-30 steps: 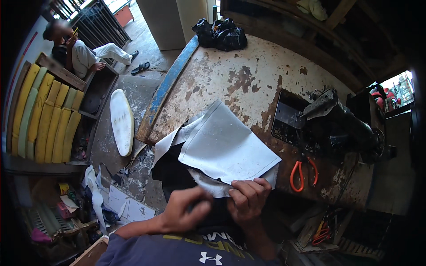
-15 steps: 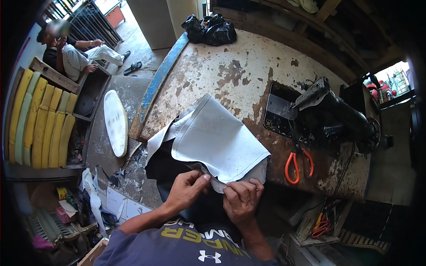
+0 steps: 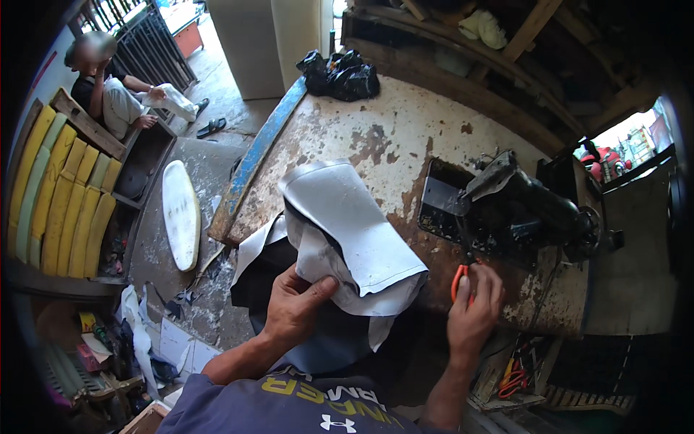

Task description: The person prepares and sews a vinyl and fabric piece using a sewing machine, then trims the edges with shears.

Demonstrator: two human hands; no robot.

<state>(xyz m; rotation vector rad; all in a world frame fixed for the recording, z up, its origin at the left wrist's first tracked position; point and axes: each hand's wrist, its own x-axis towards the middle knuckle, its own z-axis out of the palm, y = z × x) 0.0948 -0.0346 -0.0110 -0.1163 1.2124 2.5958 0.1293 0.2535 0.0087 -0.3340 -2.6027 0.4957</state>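
Observation:
My left hand point(image 3: 295, 302) pinches a pale grey, leather-like sheet point(image 3: 354, 217) between thumb and fingers. The sheet is folded over, has stitching along its edges, and its dark inner side shows at the left. Its lower edge hangs toward my lap. At the table's near edge, my right hand point(image 3: 473, 307) is closed around the orange handles of a pair of scissors point(image 3: 460, 278). Their blades point away from me, toward the sewing machine point(image 3: 531, 199); my fingers cover part of the handles.
The worktable point(image 3: 361, 130) has peeling white paint and a blue edge strip. A black plastic bag point(image 3: 338, 75) lies at its far end. On the floor is a white oval pad point(image 3: 181, 215). Yellow foam slabs point(image 3: 65, 195) fill a left-hand rack, near a seated person point(image 3: 116, 94).
My right hand has let go of the sheet and moved right onto the scissors. The sheet has been folded differently, and my left hand still grips it.

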